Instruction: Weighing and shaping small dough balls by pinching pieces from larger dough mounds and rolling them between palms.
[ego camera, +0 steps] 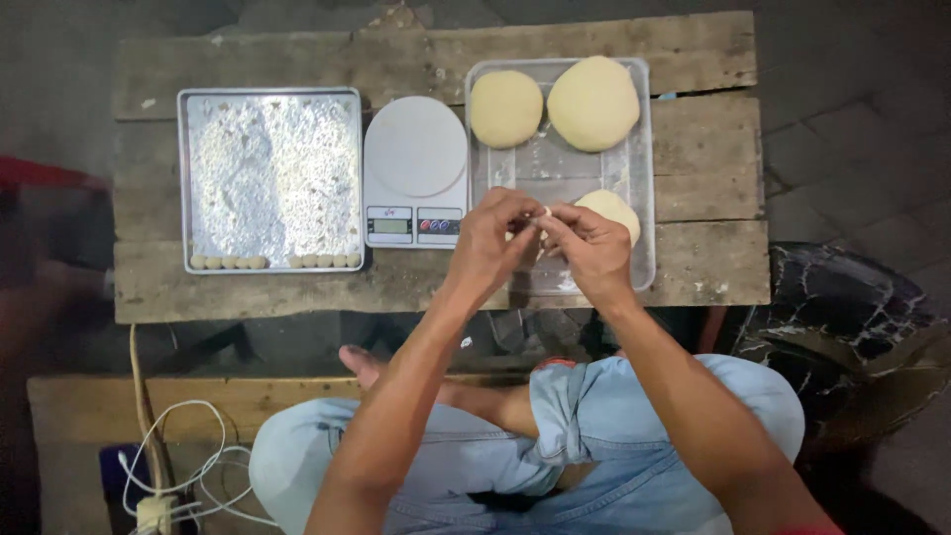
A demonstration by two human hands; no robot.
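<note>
**Dough pinched between two hands above the plastic tray**

Dough piece point(544, 212), small and pale, sits pinched between the fingertips of the left hand point(492, 241) and right hand point(592, 248), both grasping it just over the near end of the clear plastic tray point(555, 168). Held there, crumbs would likely fall inside. Three smooth, rounded dough mounds point(593, 103) lie in that tray. Left of it stands a white digital scale point(415, 170), then a floured metal tray point(270, 178) lined with small balls point(274, 262), on the rough wooden bench point(703, 149).
</note>
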